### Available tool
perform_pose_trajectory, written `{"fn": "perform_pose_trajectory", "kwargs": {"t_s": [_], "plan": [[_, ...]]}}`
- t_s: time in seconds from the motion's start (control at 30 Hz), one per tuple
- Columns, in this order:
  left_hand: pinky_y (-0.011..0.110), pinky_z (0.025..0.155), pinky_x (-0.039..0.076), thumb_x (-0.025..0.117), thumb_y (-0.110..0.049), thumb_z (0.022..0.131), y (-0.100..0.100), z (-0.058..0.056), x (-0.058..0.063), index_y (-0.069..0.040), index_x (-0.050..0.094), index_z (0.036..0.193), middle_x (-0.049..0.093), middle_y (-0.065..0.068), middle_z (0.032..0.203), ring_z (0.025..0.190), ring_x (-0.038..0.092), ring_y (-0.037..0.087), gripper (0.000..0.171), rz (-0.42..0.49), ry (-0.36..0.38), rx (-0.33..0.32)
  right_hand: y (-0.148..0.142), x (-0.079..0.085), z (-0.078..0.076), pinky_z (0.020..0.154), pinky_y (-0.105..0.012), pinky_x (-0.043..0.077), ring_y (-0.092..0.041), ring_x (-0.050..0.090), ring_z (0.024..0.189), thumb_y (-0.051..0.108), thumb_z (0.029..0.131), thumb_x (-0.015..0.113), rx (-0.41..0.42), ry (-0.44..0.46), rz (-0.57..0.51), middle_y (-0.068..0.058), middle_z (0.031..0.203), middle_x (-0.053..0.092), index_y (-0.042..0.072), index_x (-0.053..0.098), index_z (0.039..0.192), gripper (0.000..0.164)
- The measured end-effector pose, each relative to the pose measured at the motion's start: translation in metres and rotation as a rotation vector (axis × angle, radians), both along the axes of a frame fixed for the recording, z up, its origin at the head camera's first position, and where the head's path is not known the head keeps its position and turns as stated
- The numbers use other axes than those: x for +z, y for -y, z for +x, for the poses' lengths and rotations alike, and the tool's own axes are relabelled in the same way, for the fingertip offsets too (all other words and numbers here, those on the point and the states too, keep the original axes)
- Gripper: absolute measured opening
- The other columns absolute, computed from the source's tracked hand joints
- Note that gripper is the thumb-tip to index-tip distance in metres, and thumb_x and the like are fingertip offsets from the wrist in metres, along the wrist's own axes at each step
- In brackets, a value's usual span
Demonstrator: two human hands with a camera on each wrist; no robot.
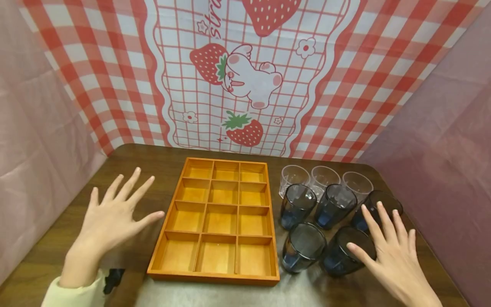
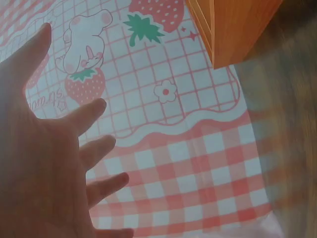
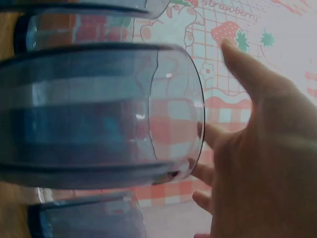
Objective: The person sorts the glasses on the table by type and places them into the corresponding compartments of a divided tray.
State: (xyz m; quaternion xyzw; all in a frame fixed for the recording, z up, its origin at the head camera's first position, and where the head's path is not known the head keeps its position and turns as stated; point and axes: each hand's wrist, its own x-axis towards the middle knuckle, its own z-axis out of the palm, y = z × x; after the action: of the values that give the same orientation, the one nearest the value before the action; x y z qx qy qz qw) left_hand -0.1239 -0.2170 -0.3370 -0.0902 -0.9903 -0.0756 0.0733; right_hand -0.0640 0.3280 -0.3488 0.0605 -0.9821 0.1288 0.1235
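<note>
My left hand (image 1: 111,215) hovers left of a wooden divided tray (image 1: 212,277), its fingers spread and nothing held. In the left wrist view the same hand (image 2: 54,163) has its fingers straight, with the tray's corner (image 2: 237,34) at upper right. Over the dark tinted glasses on the right, my right hand (image 1: 395,251) is spread, partly covering the back right glass (image 1: 387,204). The front right dark glass (image 1: 341,256) lies beside its thumb. In the right wrist view, a dark glass (image 3: 99,119) fills the left, its rim close to the fingers (image 3: 203,171).
Three clear glasses (image 1: 293,177) stand in a row behind several dark glasses (image 1: 303,247). All the tray's compartments are bare. A strawberry-print cloth (image 1: 245,85) hangs behind the brown table (image 1: 130,157), with pink cloth (image 1: 437,149) at both sides.
</note>
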Motion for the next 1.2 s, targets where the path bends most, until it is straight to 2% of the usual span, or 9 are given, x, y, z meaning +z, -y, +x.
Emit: {"fn": "perform_pose_trajectory", "kwargs": {"t_s": [0.17,0.33,0.4,0.47,0.57,0.8,0.97,1.07,1.2], "plan": [[0.078,0.105,0.016,0.051,-0.065,0.089,-0.007,0.001,0.001,-0.038,0.008,0.156,0.001,0.000,0.166,0.144,0.021,0.048,0.084,0.090,0.025,-0.091,0.005,0.001,-0.001,0.109,-0.075,-0.010,-0.042,-0.008,0.150,0.036,0.091,0.065,0.093,-0.045,-0.117,-0.013,0.165,0.001,0.025,0.010,0.158,0.087],[0.075,0.102,0.028,0.055,-0.055,0.092,-0.013,0.002,0.001,-0.037,0.009,0.156,0.002,-0.001,0.165,0.144,0.023,0.046,0.081,0.207,0.058,-0.176,0.014,0.002,0.000,0.105,-0.080,0.006,-0.033,-0.001,0.152,0.025,0.079,0.079,0.164,-0.114,-0.246,-0.009,0.164,0.011,0.019,0.020,0.156,0.098],[0.076,0.097,0.033,0.057,-0.052,0.093,-0.015,0.003,0.000,-0.037,0.009,0.156,0.003,-0.002,0.165,0.144,0.024,0.045,0.081,0.247,0.069,-0.202,0.017,0.001,0.000,0.119,-0.064,0.007,-0.023,0.003,0.152,0.021,0.070,0.085,0.200,-0.165,-0.271,-0.007,0.163,0.017,0.015,0.024,0.155,0.104],[0.078,0.092,0.036,0.058,-0.049,0.093,-0.017,0.003,-0.001,-0.037,0.009,0.156,0.004,-0.002,0.165,0.144,0.024,0.044,0.081,0.289,0.080,-0.227,0.022,0.002,0.000,0.125,-0.038,0.008,-0.011,0.007,0.151,0.018,0.063,0.089,0.228,-0.210,-0.278,-0.005,0.162,0.022,0.013,0.028,0.154,0.110],[0.080,0.093,0.033,0.061,-0.044,0.093,-0.019,0.004,-0.002,-0.037,0.009,0.156,0.004,-0.001,0.165,0.144,0.022,0.044,0.081,0.367,0.095,-0.266,0.029,0.005,0.001,0.110,-0.002,0.013,0.004,0.015,0.146,0.013,0.053,0.091,0.247,-0.267,-0.284,-0.001,0.159,0.029,0.011,0.032,0.152,0.115],[0.078,0.102,0.023,0.069,-0.027,0.090,-0.016,-0.003,-0.008,-0.035,0.015,0.156,0.004,-0.003,0.165,0.148,0.014,0.044,0.085,0.567,0.089,-0.383,0.045,0.010,0.003,0.104,0.003,0.025,0.010,0.030,0.139,0.004,0.048,0.092,0.298,-0.324,-0.303,0.007,0.154,0.036,0.003,0.038,0.148,0.113],[0.074,0.104,0.026,0.067,-0.016,0.091,-0.010,-0.008,-0.015,-0.031,0.014,0.156,0.003,-0.004,0.165,0.150,0.012,0.027,0.085,0.666,0.096,-0.437,0.056,0.007,0.006,0.106,-0.001,0.030,0.007,0.031,0.140,-0.003,0.050,0.090,0.349,-0.279,-0.353,-0.007,0.153,0.038,0.000,0.037,0.148,0.112],[0.053,0.112,0.036,0.065,-0.009,0.091,-0.007,-0.011,-0.020,-0.030,0.014,0.156,0.002,-0.006,0.165,0.146,0.016,0.002,0.086,0.712,0.101,-0.447,0.062,0.005,0.007,0.104,-0.002,0.033,0.008,0.034,0.138,-0.006,0.052,0.089,0.348,-0.250,-0.405,-0.011,0.151,0.041,0.001,0.037,0.148,0.109],[0.013,0.106,0.038,0.064,0.002,0.089,-0.003,-0.016,-0.028,-0.023,0.013,0.157,0.001,-0.004,0.166,0.137,0.023,-0.015,0.088,0.825,0.112,-0.500,0.069,0.001,0.008,0.100,0.001,0.034,0.012,0.036,0.134,-0.005,0.055,0.088,0.318,-0.224,-0.456,0.007,0.150,0.042,0.005,0.039,0.147,0.105]]}}
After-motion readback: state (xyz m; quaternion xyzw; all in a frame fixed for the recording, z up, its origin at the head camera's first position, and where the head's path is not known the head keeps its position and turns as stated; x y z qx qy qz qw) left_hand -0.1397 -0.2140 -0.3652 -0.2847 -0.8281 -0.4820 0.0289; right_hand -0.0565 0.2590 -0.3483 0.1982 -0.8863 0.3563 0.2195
